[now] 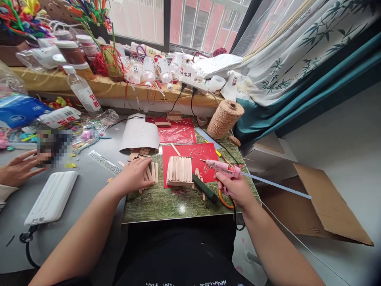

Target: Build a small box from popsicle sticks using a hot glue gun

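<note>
My right hand (pixel 233 186) is wrapped round the handle of a pink hot glue gun (pixel 222 167); a long pale glue stick (pixel 276 186) juts from its back. The nozzle points left, towards a small box-like block of wooden craft sticks (pixel 180 169) on a red sheet (pixel 202 153). My left hand (pixel 133 174) rests over loose craft sticks (pixel 154 172), its fingers and thumb apart. Some sticks are hidden under it. A dark green bar-shaped thing (pixel 205 188) lies against the block's right side, near orange-handled scissors (pixel 225 200).
A curled white sheet (pixel 139 135), a twine spool (pixel 225 118) and a clear stencil ruler (pixel 104 162) lie around the green board (pixel 166 208). At left are another person's hand (pixel 20 167) and a white power bank (pixel 52 196). Bottles (pixel 83 91) and a power strip (pixel 193 84) line the back.
</note>
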Action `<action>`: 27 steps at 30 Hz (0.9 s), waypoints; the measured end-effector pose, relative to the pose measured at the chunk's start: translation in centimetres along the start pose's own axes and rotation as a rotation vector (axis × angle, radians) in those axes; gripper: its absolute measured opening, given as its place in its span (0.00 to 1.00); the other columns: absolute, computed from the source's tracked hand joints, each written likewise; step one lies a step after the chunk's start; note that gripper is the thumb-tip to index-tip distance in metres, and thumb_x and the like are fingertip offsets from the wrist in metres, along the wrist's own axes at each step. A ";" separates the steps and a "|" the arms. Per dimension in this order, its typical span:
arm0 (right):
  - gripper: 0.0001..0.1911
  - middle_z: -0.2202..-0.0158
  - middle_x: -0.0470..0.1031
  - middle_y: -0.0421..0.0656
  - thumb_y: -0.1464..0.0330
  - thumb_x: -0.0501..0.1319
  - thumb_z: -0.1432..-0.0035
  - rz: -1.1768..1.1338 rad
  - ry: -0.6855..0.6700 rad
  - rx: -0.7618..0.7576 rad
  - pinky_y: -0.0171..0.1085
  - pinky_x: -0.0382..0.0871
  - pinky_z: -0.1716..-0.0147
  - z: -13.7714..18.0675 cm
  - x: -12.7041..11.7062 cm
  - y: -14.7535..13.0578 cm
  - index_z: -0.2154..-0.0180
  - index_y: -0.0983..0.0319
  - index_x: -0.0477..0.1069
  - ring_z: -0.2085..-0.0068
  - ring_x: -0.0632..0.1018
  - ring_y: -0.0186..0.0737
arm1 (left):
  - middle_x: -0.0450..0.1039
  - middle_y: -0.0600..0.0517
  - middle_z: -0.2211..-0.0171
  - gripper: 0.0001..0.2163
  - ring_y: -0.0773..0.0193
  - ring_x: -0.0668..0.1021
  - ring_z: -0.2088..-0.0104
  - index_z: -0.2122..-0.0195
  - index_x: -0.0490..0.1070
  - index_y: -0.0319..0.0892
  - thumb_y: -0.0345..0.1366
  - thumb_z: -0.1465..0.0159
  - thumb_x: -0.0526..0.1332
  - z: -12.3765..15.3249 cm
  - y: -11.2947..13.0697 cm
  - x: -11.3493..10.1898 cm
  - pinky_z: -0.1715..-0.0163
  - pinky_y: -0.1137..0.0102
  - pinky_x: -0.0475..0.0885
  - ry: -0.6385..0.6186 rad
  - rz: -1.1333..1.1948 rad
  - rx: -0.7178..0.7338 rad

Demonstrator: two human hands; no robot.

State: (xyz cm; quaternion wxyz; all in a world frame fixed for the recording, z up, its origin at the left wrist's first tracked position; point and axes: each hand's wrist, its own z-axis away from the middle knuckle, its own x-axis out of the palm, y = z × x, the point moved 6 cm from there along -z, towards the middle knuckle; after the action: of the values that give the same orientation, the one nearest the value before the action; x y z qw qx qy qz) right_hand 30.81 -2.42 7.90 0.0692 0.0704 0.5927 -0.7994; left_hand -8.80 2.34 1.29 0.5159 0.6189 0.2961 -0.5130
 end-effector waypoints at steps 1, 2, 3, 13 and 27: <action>0.28 0.79 0.72 0.38 0.50 0.71 0.41 -0.009 0.001 0.005 0.33 0.58 0.81 0.0 0.0 0.1 0.47 0.61 0.81 0.79 0.67 0.33 | 0.64 0.39 0.28 0.43 0.37 0.66 0.29 0.27 0.61 0.46 0.56 0.41 0.70 0.0 0.2 0.1 0.32 0.45 0.62 0.002 -0.003 0.016; 0.27 0.79 0.72 0.38 0.50 0.71 0.42 -0.016 0.004 0.007 0.33 0.58 0.81 0.0 -0.1 0.2 0.49 0.61 0.81 0.79 0.67 0.33 | 0.63 0.40 0.27 0.41 0.37 0.67 0.29 0.28 0.62 0.47 0.56 0.40 0.70 -0.1 0.4 0.0 0.32 0.46 0.62 0.006 -0.007 0.031; 0.27 0.79 0.72 0.38 0.50 0.72 0.43 -0.023 0.011 0.010 0.33 0.58 0.81 0.0 -0.1 0.2 0.50 0.61 0.81 0.79 0.67 0.34 | 0.64 0.41 0.27 0.40 0.38 0.67 0.29 0.29 0.63 0.48 0.56 0.40 0.70 -0.1 0.5 -0.1 0.32 0.45 0.62 0.010 -0.013 0.044; 0.30 0.80 0.70 0.37 0.50 0.73 0.44 -0.072 0.015 0.016 0.34 0.57 0.79 0.1 -0.9 0.7 0.48 0.63 0.80 0.77 0.67 0.34 | 0.76 0.40 0.39 0.33 0.38 0.75 0.38 0.38 0.69 0.45 0.57 0.39 0.70 0.1 0.4 -0.9 0.41 0.48 0.68 0.035 -0.064 0.040; 0.26 0.79 0.70 0.38 0.49 0.72 0.43 -0.111 0.052 0.013 0.32 0.55 0.80 -0.6 -2.6 3.1 0.53 0.62 0.81 0.78 0.66 0.32 | 0.75 0.40 0.37 0.36 0.37 0.75 0.37 0.37 0.69 0.46 0.60 0.42 0.71 -1.0 0.5 -0.7 0.39 0.48 0.68 0.023 -0.019 0.045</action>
State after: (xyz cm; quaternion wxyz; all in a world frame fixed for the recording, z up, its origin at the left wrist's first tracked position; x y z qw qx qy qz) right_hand 33.95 -2.67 5.27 0.0088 0.0586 0.5919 -0.8038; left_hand -8.22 3.27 2.01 0.4933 0.6334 0.2963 -0.5174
